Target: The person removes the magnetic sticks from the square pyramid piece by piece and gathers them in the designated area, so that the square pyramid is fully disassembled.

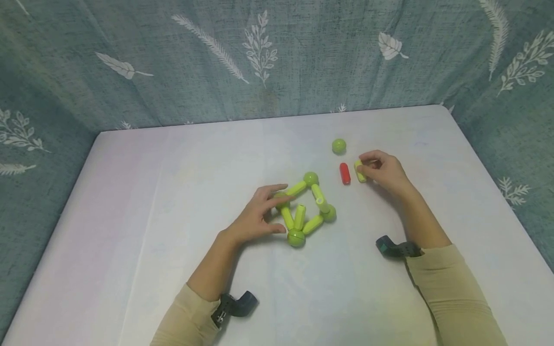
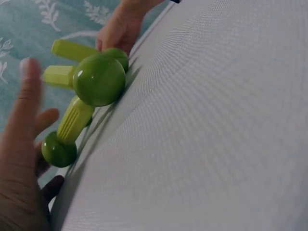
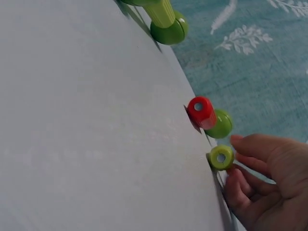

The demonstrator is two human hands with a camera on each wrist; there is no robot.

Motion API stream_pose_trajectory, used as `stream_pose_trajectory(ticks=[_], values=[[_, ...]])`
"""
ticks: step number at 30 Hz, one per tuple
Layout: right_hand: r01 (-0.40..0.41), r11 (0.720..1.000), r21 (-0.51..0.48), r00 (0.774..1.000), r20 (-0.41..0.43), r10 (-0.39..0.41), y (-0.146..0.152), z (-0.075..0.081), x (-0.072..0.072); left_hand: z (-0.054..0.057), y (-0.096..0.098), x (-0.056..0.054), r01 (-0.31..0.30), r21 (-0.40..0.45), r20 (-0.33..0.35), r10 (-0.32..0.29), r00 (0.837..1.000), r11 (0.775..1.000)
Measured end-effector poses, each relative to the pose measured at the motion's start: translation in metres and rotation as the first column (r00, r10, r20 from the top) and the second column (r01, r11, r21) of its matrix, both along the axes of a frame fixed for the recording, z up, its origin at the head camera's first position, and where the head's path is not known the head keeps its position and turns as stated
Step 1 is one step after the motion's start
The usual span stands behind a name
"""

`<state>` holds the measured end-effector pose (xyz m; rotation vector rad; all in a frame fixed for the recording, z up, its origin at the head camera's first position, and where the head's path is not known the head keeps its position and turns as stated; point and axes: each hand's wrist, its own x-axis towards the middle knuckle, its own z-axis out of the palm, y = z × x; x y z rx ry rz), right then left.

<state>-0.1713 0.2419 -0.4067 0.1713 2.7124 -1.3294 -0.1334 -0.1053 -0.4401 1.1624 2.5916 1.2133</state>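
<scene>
A four-sided frame of green balls and yellow-green magnetic rods [image 1: 313,224] lies on the table, with further rods standing up from its near ball [image 1: 296,238] and right ball [image 1: 329,213]. My left hand [image 1: 259,214] is spread around the frame's left corner, the fingers over the left ball and the thumb apart from the near ball. To the right, my right hand [image 1: 385,173] pinches a loose yellow-green rod [image 3: 221,158] between thumb and fingers, close to the tabletop. Beside that rod lies a red rod [image 1: 345,173].
A loose green ball [image 1: 339,146] sits behind the red rod. The white table [image 1: 195,158] ends at a blue-green leaf-patterned curtain [image 1: 303,57]. Each wrist wears a dark camera mount [image 1: 239,305].
</scene>
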Motion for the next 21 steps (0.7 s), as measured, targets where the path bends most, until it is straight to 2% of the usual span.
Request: stream_pose_trajectory(ticks=[3,5,7,9,11,14,16,18,21], values=[[0.008,1.0,0.025,0.999,-0.042,-0.007,-0.004,0.006,0.005,-0.001,0.001,0.0,0.034,-0.042,-0.074,-0.037,0.997,0.999],[-0.014,0.999,0.038,0.997,-0.074,0.017,-0.009,0.01,0.011,-0.001,0.003,-0.001,0.043,-0.062,-0.113,-0.05,0.992,0.997],[-0.081,0.995,0.054,0.991,-0.102,0.087,-0.015,0.013,0.017,-0.001,0.004,0.0,0.041,-0.072,-0.129,-0.05,0.99,0.997],[-0.193,0.98,0.038,0.971,-0.135,0.196,-0.022,0.013,0.023,-0.001,0.005,0.0,0.036,-0.088,-0.14,-0.048,0.989,0.995],[-0.337,0.942,0.012,0.926,-0.176,0.333,-0.03,0.012,0.028,-0.001,0.006,0.001,0.025,-0.12,-0.148,-0.043,0.988,0.993],[-0.537,0.843,-0.042,0.831,-0.201,0.519,-0.041,0.011,0.035,-0.002,0.007,0.003,0.01,-0.158,-0.172,-0.037,0.984,0.987],[-0.627,0.778,-0.048,0.768,-0.203,0.607,-0.048,0.011,0.04,-0.002,0.008,0.004,-0.001,-0.167,-0.186,-0.031,0.982,0.986],[-0.666,0.746,-0.009,0.734,-0.189,0.652,-0.054,0.012,0.043,-0.002,0.008,0.004,-0.013,-0.166,-0.197,-0.02,0.98,0.986],[-0.668,0.742,0.067,0.716,-0.218,0.664,-0.06,0.009,0.046,-0.001,0.008,0.005,-0.029,-0.153,-0.209,-0.003,0.978,0.988]])
